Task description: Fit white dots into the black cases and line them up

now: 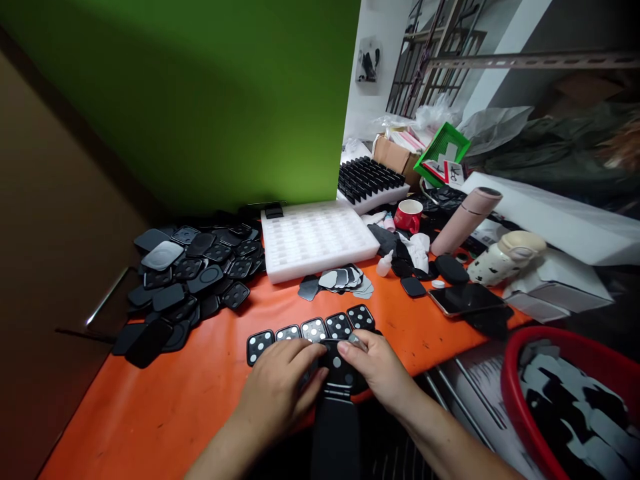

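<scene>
At the table's front edge, my left hand (286,381) grips the left side of a black square hinged piece (343,368) with grey dots. A long black flap (336,433) hangs from its hinge towards me. My right hand (374,365) is closed on the right side, thumb on its face. A small grey object (357,341) shows by the right fingers; I cannot make out what it is. Just beyond lies a row of several black square plates (313,329) with white dots, partly hidden by my left hand. Behind them rests a pile of grey and black cut sheets (345,279).
A heap of black plates (200,273) covers the table's left. At the back sits a white foam tray (320,240). Rightward are a small dropper bottle (385,264), red mug (409,217), pink flask (466,221), phone (467,299), and red basin (515,373) with loose pieces.
</scene>
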A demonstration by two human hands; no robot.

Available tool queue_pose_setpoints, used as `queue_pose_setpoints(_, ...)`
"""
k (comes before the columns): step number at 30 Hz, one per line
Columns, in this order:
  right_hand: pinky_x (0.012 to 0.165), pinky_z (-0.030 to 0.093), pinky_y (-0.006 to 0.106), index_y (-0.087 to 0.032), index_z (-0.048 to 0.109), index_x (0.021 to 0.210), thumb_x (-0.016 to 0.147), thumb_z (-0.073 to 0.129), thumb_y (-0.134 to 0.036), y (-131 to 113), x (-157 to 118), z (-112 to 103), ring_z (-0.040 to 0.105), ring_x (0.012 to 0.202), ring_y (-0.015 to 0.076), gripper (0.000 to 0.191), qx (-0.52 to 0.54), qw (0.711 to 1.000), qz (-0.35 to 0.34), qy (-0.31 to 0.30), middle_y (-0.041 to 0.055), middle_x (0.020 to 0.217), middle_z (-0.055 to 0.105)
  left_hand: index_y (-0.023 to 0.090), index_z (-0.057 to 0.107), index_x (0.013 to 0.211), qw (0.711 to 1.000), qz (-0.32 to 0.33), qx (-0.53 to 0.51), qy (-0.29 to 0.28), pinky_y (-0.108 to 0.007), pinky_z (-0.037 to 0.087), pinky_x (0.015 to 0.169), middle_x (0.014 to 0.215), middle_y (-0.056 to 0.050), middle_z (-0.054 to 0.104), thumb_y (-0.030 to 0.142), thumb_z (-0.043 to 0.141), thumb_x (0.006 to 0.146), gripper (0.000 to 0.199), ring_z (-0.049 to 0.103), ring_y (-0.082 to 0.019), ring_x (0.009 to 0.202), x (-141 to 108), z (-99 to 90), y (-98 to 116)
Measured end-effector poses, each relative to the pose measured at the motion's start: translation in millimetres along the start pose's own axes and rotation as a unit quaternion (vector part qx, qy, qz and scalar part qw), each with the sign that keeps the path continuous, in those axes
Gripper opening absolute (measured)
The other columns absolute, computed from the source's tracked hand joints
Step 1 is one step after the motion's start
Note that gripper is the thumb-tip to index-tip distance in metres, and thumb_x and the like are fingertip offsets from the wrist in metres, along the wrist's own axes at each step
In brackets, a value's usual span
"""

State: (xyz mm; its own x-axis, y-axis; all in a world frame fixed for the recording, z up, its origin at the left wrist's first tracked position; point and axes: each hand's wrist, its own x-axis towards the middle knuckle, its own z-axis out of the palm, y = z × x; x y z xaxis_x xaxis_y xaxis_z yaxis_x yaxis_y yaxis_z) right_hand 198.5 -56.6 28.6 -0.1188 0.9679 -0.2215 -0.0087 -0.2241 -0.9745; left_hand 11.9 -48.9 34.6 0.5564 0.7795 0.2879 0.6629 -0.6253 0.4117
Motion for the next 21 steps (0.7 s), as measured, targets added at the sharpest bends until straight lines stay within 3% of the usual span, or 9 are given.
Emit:
queue_pose_setpoints(12,0.052,0.034,0.023,-0.016,0.054,0.070,0.075,0.056,-0.043,1.7,2.1,-1.1,0.037,0.053,0.0096,0.028,-0.026,0.999,0.001,-0.021,-0.0032,0.057,0.043,0.024,0.056,0.101,0.997,0.044,0.034,-0.057,-0.033,0.043,0.068,0.093,-0.006,0.060,0.026,0.051,0.082,0.020,0.055,-0.021,0.080,6.1,-4.6,-4.5)
queue_pose_setpoints(16,0.049,0.030,0.021,-0.015,0.048,0.066,0.078,0.055,-0.039,6.3,3.3,-1.1,0.031,0.052,0.0079,0.027,-0.034,0.999,0.001,-0.033,-0.0048,0.057,0.036,0.024,0.056,0.093,0.996,0.021,-0.021,-0.085,-0.030,0.044,0.067,0.092,-0.004,0.060,0.024,0.054,0.079,0.013,0.057,-0.019,0.079,8.5,-5.7,-4.5)
queue_pose_setpoints(18,0.048,0.028,0.021,-0.016,0.046,0.065,0.078,0.055,-0.040,8.0,3.7,-1.6,0.030,0.052,0.0076,0.029,-0.033,0.999,0.009,-0.033,-0.0053,0.057,0.035,0.023,0.052,0.091,0.994,-0.022,-0.087,-0.063,-0.030,0.045,0.072,0.100,-0.004,0.058,0.023,0.056,0.077,0.015,0.057,-0.019,0.086,7.0,-3.5,-4.7)
queue_pose_setpoints(21,0.048,0.028,0.021,-0.016,0.044,0.063,0.077,0.056,-0.041,10.2,3.8,-2.9,0.031,0.051,0.0077,0.031,-0.036,0.999,0.019,-0.029,-0.0054,0.056,0.035,0.022,0.044,0.085,0.977,-0.099,-0.184,0.032,-0.031,0.045,0.078,0.104,-0.006,0.056,0.022,0.061,0.074,0.020,0.056,-0.019,0.094,1.3,2.4,-6.6)
